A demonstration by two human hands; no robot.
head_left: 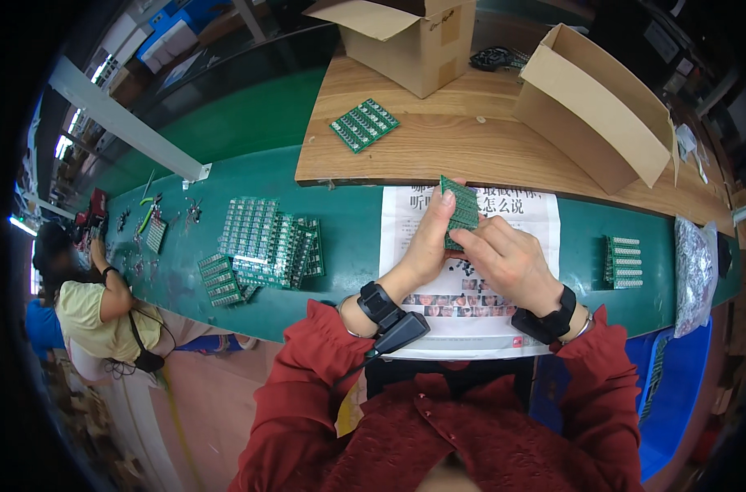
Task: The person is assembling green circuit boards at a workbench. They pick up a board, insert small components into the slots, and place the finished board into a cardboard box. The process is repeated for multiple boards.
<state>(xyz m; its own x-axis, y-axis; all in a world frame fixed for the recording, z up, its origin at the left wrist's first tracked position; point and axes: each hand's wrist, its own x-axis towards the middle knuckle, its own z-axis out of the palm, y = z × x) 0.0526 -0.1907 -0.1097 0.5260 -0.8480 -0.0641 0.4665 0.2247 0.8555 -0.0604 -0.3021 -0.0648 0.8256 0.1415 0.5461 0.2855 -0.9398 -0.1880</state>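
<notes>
Green circuit board panel (460, 209), a small stack or single piece held upright just above the middle of the frame, sits between both hands over a printed paper sheet (406, 221). Left hand (428, 242) comes up from the lower centre, its fingers closed on the panel's left edge, with the thumb pressed along the near side. Right hand (508, 261) meets it from the right, its fingers curled and pinching the panel's lower right part; whether the panel is one board or several I cannot tell. Both wrists carry black bands, and red sleeves (307, 385) fill the lower middle of the frame.

The paper sheet lies on a green bench top (340, 246) that runs across the middle of the frame. Left of the hands, a spread pile of green boards (266, 242) lies on the bench, the panels overlapping one another. At centre right, well apart from the hands, a short stack of boards (624, 262) stands beside a clear bag of small parts (694, 271) at the right edge.

Behind the bench, a wooden shelf (488, 148) crosses the upper middle. On it lies a lone green board (365, 125), tilted, near an open cardboard box (410, 41) at the top centre. A second cardboard box (594, 115) lies on its side at the upper right.

At the left edge of the frame, another person in a pale yellow top (94, 316) works at the far end of the bench, among small tools (147, 217).
</notes>
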